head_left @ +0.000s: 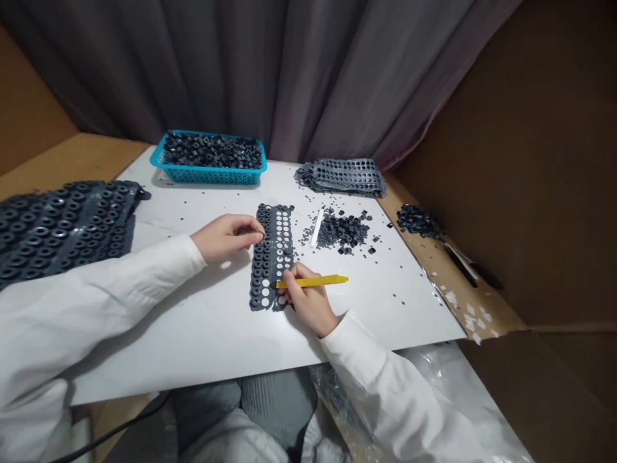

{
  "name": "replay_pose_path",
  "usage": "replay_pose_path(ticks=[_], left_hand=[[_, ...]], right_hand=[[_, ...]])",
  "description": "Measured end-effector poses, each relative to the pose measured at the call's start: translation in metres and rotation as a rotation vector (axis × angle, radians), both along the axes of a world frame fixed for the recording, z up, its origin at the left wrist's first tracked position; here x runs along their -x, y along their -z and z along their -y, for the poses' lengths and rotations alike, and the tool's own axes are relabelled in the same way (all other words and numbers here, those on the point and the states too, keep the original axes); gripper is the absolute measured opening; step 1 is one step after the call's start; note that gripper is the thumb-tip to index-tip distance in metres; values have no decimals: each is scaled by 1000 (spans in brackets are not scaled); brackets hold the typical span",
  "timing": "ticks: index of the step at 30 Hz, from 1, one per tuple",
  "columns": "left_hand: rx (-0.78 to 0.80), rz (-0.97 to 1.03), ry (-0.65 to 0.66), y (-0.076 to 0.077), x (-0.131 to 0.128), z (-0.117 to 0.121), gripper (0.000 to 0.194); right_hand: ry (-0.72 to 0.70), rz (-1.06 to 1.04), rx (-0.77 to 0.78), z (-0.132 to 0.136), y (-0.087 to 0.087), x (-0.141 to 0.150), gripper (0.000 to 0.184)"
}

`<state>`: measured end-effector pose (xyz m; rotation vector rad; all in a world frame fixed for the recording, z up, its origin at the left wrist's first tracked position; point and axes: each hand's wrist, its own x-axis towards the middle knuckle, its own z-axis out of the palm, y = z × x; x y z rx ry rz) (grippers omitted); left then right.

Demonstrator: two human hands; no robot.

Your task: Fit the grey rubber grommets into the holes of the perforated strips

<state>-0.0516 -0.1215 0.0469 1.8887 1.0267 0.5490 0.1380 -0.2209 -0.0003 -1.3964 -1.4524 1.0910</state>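
Note:
A dark perforated rubber sheet (pixel 272 257) lies flat on the white board, with raised black rings along its left side and several open round holes showing white. My right hand (pixel 308 299) grips a slim yellow pen-shaped tool (pixel 321 281), its dark tip down at the lower part of the sheet. My left hand (pixel 229 236) is closed in a pinch over the sheet's upper left edge. Something dark shows at those fingertips, too small to tell whether it is a loose ring or part of the sheet.
A blue basket (pixel 212 175) full of small black pieces stands at the back. Stacked perforated sheets (pixel 344 177) lie back right, a larger ringed sheet (pixel 58 225) at left. Right of the work sheet are a black heap (pixel 344 231) and a white stick (pixel 317 227). Knife-like tools (pixel 461 263) lie far right.

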Motion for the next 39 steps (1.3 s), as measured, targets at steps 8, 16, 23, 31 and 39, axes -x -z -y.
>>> replay_pose_path(ticks=[8, 16, 23, 31, 39], left_hand=[[851, 396, -99, 18, -9, 11, 21], [670, 216, -29, 24, -12, 4, 20], [-279, -291, 330, 21, -18, 12, 12], [-456, -580, 518, 19, -32, 14, 13], [-237, -92, 133, 10, -6, -10, 17]], right_hand=[[-1, 51, -87, -29, -13, -1, 31], [-12, 80, -84, -36, 5, 4, 29], [-92, 218, -148, -34, 1, 7, 27], [-87, 241, -154, -33, -2, 6, 25], [-52, 167, -91, -32, 5, 5, 27]])
